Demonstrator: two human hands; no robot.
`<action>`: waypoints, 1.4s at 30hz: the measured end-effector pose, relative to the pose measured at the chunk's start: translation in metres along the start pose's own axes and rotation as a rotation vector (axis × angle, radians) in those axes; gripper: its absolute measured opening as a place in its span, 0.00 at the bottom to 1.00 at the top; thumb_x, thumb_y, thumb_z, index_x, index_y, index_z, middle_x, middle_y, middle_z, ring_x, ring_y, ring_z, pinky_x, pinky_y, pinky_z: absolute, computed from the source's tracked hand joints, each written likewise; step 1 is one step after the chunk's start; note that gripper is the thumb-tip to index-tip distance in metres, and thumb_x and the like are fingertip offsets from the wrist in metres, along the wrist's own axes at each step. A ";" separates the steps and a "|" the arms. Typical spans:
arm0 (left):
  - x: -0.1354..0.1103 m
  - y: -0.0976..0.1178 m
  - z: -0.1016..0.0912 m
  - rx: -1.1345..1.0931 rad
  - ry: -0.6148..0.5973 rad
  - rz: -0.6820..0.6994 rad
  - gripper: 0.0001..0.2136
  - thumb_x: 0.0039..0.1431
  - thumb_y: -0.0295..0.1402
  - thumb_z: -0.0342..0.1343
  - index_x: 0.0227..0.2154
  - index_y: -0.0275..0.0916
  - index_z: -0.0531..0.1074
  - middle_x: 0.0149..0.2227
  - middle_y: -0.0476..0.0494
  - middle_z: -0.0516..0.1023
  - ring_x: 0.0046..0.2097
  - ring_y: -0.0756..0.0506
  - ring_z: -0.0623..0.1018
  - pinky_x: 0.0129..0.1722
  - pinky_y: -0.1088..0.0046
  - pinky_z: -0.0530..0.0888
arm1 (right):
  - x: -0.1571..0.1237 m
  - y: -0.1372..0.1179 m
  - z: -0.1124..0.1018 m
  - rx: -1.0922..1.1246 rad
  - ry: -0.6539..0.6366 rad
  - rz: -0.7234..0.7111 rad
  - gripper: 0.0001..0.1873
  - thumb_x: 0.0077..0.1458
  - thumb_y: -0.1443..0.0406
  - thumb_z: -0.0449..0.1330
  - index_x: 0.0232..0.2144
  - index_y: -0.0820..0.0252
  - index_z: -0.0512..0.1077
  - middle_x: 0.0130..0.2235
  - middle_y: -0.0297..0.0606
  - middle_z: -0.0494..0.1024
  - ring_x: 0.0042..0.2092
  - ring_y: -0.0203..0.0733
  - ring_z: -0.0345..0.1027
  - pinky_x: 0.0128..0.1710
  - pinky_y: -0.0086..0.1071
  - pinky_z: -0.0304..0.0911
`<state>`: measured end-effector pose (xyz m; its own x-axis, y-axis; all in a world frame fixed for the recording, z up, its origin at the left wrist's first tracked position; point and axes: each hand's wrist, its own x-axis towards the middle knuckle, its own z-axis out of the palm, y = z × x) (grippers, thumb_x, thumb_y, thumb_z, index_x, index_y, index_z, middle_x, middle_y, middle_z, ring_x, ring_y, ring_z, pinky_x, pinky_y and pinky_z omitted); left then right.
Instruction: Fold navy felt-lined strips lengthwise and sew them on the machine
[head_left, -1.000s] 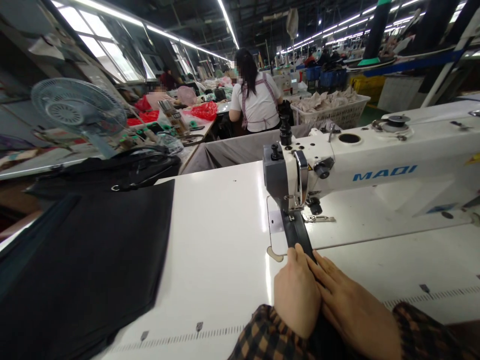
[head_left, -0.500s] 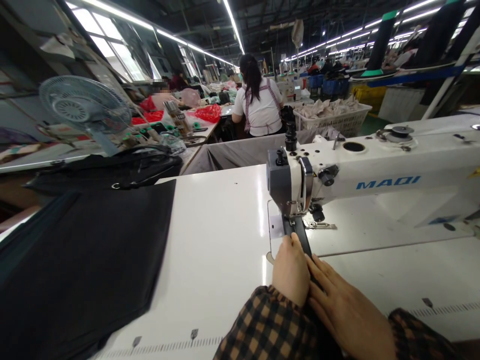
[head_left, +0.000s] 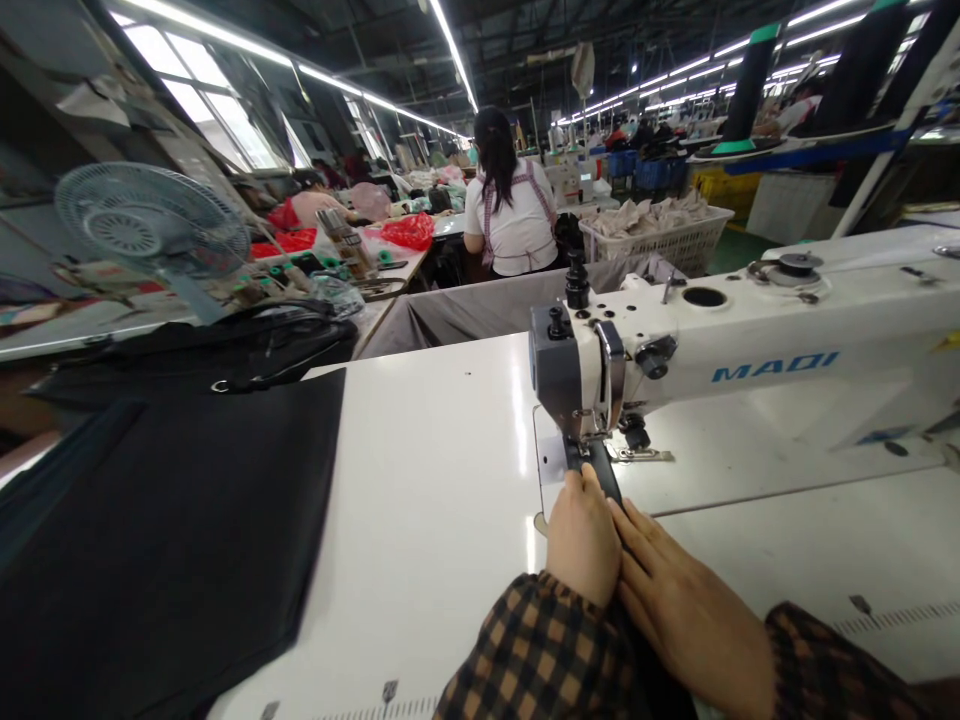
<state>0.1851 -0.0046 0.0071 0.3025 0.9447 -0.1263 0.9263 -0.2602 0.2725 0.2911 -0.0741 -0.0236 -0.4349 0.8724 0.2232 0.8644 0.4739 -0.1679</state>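
A narrow black strip of leather-like material (head_left: 606,482) runs under the presser foot of a white sewing machine (head_left: 750,355) and back toward me. My left hand (head_left: 583,540) is closed on the strip just in front of the foot, its fingertips pressed down and curled. Behind it, my right hand (head_left: 694,610) grips the strip along its right side, fingers fairly straight and close together. The thumb side touches my left hand. Both hands hide much of the strip, and its near end drops out of view below my sleeves.
A large black panel (head_left: 165,530) covers the table's left side, with a black piece bearing a metal ring (head_left: 219,386) behind it. A fan (head_left: 150,225) stands farther left. Ahead, a person (head_left: 514,205) sits facing away, near a white basket (head_left: 664,235) of pale cloth.
My camera view has shifted slightly, moving the background a little left. Both hands stay on the strip in nearly the same place by the presser foot.
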 end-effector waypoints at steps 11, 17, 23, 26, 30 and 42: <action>-0.018 -0.009 0.002 -0.099 0.010 0.053 0.18 0.59 0.29 0.38 0.51 0.33 0.59 0.40 0.40 0.69 0.37 0.43 0.73 0.39 0.64 0.67 | -0.005 -0.014 -0.002 0.017 0.014 0.069 0.24 0.58 0.67 0.46 0.56 0.68 0.53 0.59 0.47 0.50 0.59 0.52 0.40 0.54 0.45 0.55; -0.009 -0.005 0.003 -0.078 0.025 0.052 0.19 0.58 0.27 0.38 0.52 0.31 0.58 0.39 0.40 0.69 0.36 0.43 0.74 0.35 0.67 0.69 | -0.003 -0.008 -0.001 0.037 0.055 0.042 0.23 0.57 0.68 0.47 0.56 0.65 0.54 0.59 0.45 0.50 0.59 0.49 0.41 0.54 0.44 0.55; -0.023 -0.013 0.003 -0.196 -0.003 0.078 0.19 0.59 0.28 0.38 0.53 0.32 0.57 0.40 0.39 0.69 0.37 0.44 0.73 0.38 0.67 0.70 | -0.014 -0.014 0.001 0.013 -0.003 0.095 0.24 0.58 0.65 0.46 0.56 0.67 0.53 0.59 0.47 0.49 0.59 0.51 0.40 0.54 0.45 0.55; -0.051 -0.017 0.009 -0.363 0.014 0.088 0.20 0.60 0.28 0.36 0.55 0.33 0.55 0.43 0.38 0.68 0.43 0.46 0.71 0.44 0.71 0.69 | -0.028 -0.022 0.005 -0.006 0.008 0.102 0.24 0.58 0.65 0.46 0.55 0.67 0.55 0.59 0.47 0.49 0.59 0.51 0.40 0.53 0.46 0.56; -0.080 -0.010 0.015 -0.370 -0.031 0.024 0.20 0.60 0.26 0.35 0.56 0.33 0.53 0.45 0.37 0.67 0.45 0.46 0.71 0.45 0.72 0.69 | -0.038 -0.033 0.010 -0.079 0.073 0.099 0.23 0.56 0.67 0.46 0.54 0.70 0.57 0.58 0.49 0.51 0.58 0.52 0.44 0.51 0.44 0.59; -0.037 -0.054 -0.017 -0.176 0.013 0.467 0.13 0.60 0.33 0.44 0.44 0.45 0.69 0.48 0.42 0.66 0.50 0.46 0.67 0.50 0.67 0.66 | -0.023 0.027 -0.001 0.173 0.071 0.020 0.18 0.59 0.64 0.45 0.51 0.58 0.62 0.55 0.36 0.61 0.55 0.39 0.54 0.53 0.36 0.57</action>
<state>0.1200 -0.0219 0.0134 0.6721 0.7381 0.0595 0.6401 -0.6195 0.4543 0.3247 -0.0817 -0.0321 -0.3942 0.8739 0.2844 0.8136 0.4757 -0.3343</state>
